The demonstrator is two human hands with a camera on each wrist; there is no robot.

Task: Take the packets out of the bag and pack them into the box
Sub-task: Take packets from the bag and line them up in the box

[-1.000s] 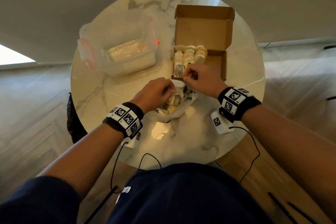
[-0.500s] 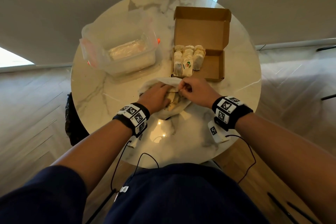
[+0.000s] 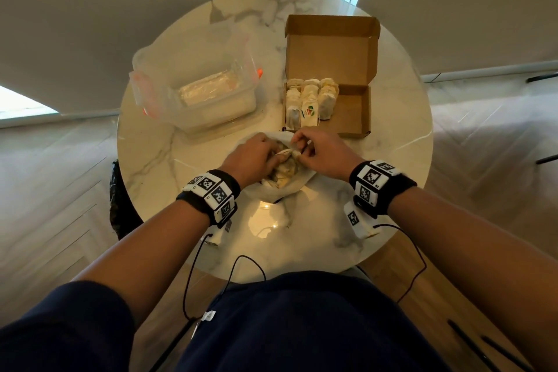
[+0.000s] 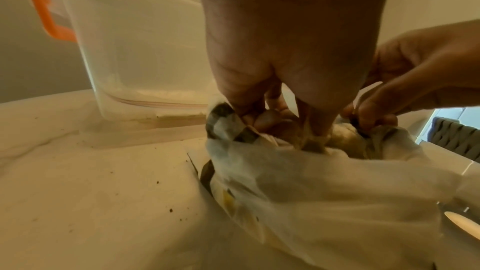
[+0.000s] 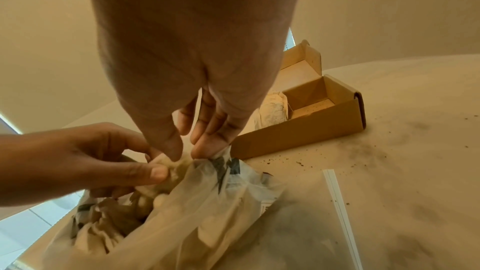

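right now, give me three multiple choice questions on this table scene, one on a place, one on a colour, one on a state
1. Where do the packed pale packets sit in the brown cardboard box?
A. in its left part
B. in its right part
C. on its raised lid

2. What colour are the clips on the clear plastic tub?
A. blue
B. orange
C. black

3. What are the two hands doing?
A. both resting flat on the round marble table
B. both working at the mouth of the white plastic bag
C. closing the box lid

Answers:
1. A, the head view shows the packets filling the left part while the right part is bare cardboard.
2. B, an orange clip shows on the tub in the left wrist view.
3. B, the left hand and the right hand meet at the bag's mouth, fingers pinching a packet and the bag's edge.
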